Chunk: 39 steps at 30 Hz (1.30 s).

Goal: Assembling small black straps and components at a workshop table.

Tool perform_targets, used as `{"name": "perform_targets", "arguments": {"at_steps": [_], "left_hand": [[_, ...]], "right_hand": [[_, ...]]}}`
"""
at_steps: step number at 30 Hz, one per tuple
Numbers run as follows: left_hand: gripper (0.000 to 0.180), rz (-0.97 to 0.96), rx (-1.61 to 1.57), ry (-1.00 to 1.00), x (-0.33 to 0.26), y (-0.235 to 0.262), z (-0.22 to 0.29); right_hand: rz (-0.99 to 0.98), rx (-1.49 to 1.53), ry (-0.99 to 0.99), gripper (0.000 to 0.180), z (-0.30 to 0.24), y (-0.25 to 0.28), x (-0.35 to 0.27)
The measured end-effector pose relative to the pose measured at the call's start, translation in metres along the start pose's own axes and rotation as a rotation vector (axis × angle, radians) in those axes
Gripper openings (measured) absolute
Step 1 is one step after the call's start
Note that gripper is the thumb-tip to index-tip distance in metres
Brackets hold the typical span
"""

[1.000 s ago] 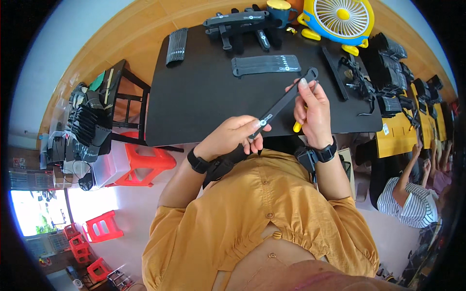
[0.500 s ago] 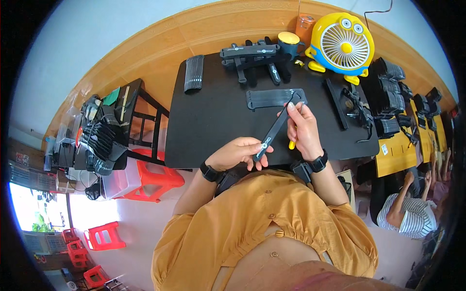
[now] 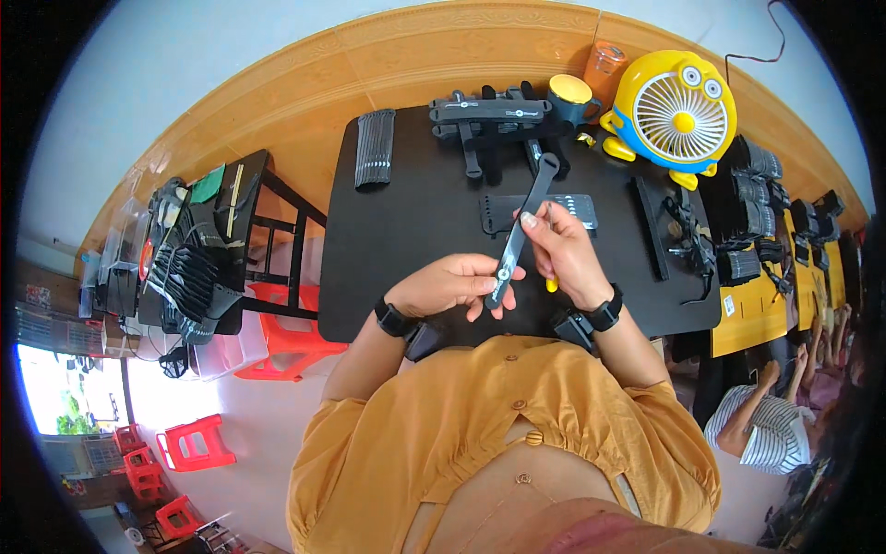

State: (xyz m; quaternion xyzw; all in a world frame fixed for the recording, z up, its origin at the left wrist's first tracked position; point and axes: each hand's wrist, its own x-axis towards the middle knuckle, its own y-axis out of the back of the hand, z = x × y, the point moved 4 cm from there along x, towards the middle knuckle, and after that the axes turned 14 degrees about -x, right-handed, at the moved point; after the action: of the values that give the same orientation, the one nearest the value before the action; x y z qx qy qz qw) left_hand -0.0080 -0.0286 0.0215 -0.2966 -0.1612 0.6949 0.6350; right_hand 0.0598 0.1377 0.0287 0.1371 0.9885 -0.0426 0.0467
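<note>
A flat black strap (image 3: 519, 242) with a rounded, looped far end and white print slants up between my hands, above the near part of the table. My left hand (image 3: 450, 285) pinches its lower end between thumb and fingers. My right hand (image 3: 565, 251) is closed, thumb and fingertips against the strap's middle. It also holds a thin tool, whose yellow handle end (image 3: 552, 285) sticks out below the fingers; the tool's kind is hidden. Just beyond the hands lies a set of black straps side by side (image 3: 499, 211), partly covered by the held strap and the right hand.
On the black table (image 3: 388, 254) are a strap bundle (image 3: 375, 148), a crossed strap pile (image 3: 489, 113), a mug (image 3: 572, 94), a yellow fan (image 3: 678, 115) and a black bar (image 3: 650, 228). A loaded side table (image 3: 189, 263) stands left. Co-workers sit at the right beside yellow tables (image 3: 752, 323).
The held strap has turned more upright, and its looped far end now stands clear above my right hand. That hand's fingers sit lower along the strap. The whole view has shifted slightly.
</note>
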Motion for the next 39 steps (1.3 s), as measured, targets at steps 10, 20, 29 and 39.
{"name": "perform_targets", "arguments": {"at_steps": [10, 20, 29, 39], "left_hand": [[0.036, -0.136, -0.061, -0.285, 0.044, -0.023, 0.095], [0.036, -0.016, -0.325, -0.657, 0.084, -0.009, 0.135], [0.034, 0.015, -0.341, -0.825, 0.058, 0.023, 0.163], [0.04, 0.032, -0.249, -0.706, 0.072, 0.013, 0.147]], "right_hand": [[0.133, -0.172, 0.248, 0.031, -0.1, 0.023, 0.042], [0.155, -0.361, 0.459, 0.021, -0.126, 0.032, 0.043], [0.157, -0.684, 0.478, 0.017, -0.13, 0.027, 0.038], [0.093, -0.74, 0.503, 0.013, -0.125, 0.009, 0.039]]}}
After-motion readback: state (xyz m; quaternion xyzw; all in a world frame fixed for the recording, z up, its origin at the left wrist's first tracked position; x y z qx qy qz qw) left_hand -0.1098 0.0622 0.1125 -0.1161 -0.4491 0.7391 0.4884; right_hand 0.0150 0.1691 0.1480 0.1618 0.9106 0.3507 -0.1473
